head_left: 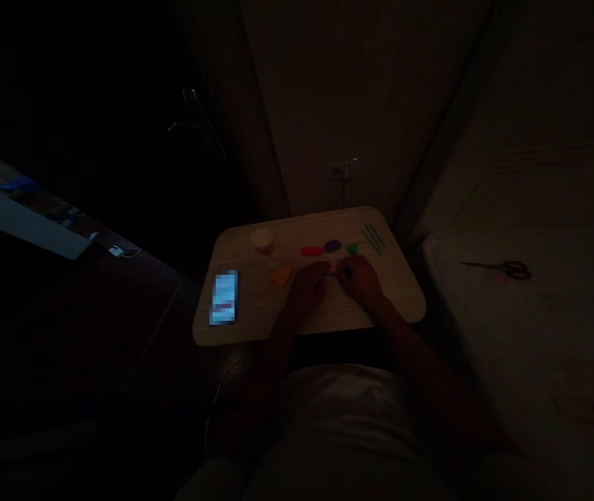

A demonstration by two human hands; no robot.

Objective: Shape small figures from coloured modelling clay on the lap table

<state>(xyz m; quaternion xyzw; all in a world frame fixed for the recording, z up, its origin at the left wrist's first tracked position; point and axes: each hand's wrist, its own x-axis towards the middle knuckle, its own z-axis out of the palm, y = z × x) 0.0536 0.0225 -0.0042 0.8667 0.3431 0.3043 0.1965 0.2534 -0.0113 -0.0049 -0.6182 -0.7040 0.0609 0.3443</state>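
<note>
Over the small wooden table (255, 330), my left hand (307, 287) and my right hand (362, 280) meet with fingers closed. Between their fingertips is a small thing with a reddish spot (331, 270), too dark and tiny to name. Just beyond the hands lie a flat red clay-like lump (312, 250), a dark purple lump (333, 245) and a green lump (353, 248). An orange, roughly triangular piece (280, 276) lies to the left of my left hand.
A pale round tub (262, 241) stands at the table's back left, with a lit phone (224, 298) in front of it. Several thin greenish sticks (373, 238) lie at the back right. Scissors (505, 268) rest on a pale surface right of the table. The room is very dark.
</note>
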